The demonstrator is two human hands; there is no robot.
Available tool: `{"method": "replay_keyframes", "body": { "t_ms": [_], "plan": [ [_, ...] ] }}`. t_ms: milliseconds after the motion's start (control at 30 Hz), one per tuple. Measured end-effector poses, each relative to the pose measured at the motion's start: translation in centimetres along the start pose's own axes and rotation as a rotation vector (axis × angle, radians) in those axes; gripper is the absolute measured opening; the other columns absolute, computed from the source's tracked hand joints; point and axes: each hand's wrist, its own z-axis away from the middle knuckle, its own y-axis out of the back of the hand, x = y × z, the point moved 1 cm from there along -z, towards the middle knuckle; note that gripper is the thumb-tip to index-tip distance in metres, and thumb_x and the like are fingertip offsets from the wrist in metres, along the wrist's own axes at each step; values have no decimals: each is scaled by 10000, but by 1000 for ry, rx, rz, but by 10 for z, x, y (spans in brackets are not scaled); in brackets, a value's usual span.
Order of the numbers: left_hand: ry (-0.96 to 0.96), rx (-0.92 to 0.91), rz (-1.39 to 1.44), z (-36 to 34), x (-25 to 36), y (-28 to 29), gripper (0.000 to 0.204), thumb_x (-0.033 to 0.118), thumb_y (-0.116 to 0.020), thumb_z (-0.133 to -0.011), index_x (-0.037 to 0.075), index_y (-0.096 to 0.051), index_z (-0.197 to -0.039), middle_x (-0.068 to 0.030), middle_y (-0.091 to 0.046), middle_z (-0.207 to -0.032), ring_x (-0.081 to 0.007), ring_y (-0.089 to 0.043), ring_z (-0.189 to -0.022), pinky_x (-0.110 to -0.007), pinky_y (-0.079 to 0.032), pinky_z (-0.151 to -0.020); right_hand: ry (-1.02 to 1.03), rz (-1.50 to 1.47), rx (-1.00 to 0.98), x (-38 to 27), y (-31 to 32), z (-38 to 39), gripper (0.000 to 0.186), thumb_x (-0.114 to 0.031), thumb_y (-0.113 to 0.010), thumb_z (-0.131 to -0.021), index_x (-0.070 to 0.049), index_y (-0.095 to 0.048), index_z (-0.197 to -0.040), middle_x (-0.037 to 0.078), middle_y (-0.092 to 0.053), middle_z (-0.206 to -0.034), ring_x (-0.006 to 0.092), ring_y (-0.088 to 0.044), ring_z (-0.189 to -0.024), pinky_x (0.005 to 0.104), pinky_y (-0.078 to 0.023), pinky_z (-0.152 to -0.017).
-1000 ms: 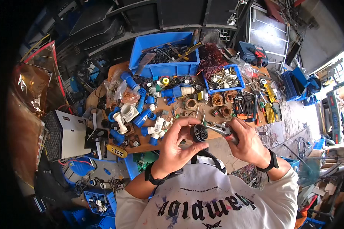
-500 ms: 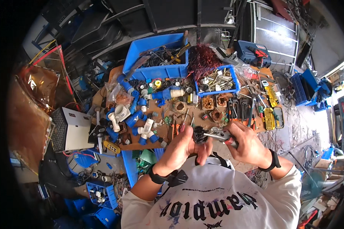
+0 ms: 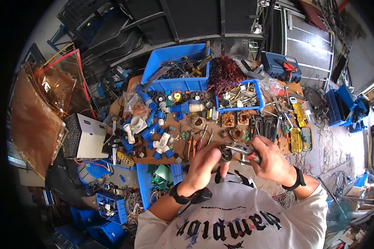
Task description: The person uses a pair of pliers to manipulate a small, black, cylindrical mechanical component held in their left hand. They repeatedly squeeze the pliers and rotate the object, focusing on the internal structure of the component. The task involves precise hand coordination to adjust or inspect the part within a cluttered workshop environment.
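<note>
My left hand [image 3: 203, 168] holds a dark round plastic part [image 3: 225, 154] at chest height, above the near edge of the bench. My right hand [image 3: 270, 162] grips a metal plier-like tool [image 3: 242, 149] with red on its handle, its silver tip reaching over to the dark part. Whether the tip touches inside it is too small to tell. Just beyond my hands lie orange-handled pliers [image 3: 192, 145] and rusty square pieces [image 3: 236, 133] on the wooden bench.
A large blue bin [image 3: 166, 86] of tools and a smaller blue tray [image 3: 239, 107] of metal parts stand behind. Pipe fittings [image 3: 164, 141] crowd the left, hex keys [image 3: 264, 126] and a drill [image 3: 287, 67] the right. Another blue bin [image 3: 146, 182] sits below the bench's left edge.
My left fingers have turned around the dark part, which is now tilted differently. The tool's tip has swung across it. Both hands have moved slightly right and down in view.
</note>
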Motion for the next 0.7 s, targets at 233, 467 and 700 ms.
{"method": "replay_keyframes", "body": {
  "t_ms": [233, 467, 700],
  "plan": [
    [198, -229, 272, -11, 1, -4, 645, 582, -328, -1003, -10, -527, -1163, -78, -584, -859, -178, -590, -639, -266, -471, -578, 100, 55, 100, 3, 5, 5, 387, 72, -647, -667, 1, -527, -1027, 175, -546, -886, 399, -564, -827, 447, -459, -694],
    [-412, 99, -471, -6, -7, -21, 572, 209, -709, -897, -17, -397, -1319, -118, -584, -1050, -201, -644, -753, -313, -535, -693, 66, 52, 131, 4, 3, 11, 369, 71, -646, -668, -6, -532, -1010, 163, -548, -867, 389, -566, -818, 443, -457, -681],
    [73, -199, 155, 0, -1, -15, 570, 524, -386, -1009, 5, -477, -1226, -88, -528, -873, -169, -534, -567, -314, -459, -549, 98, 41, 105, 5, 2, 20, 368, 76, -635, -663, 3, -539, -1010, 161, -545, -877, 388, -565, -815, 452, -459, -688]
  ]
}}
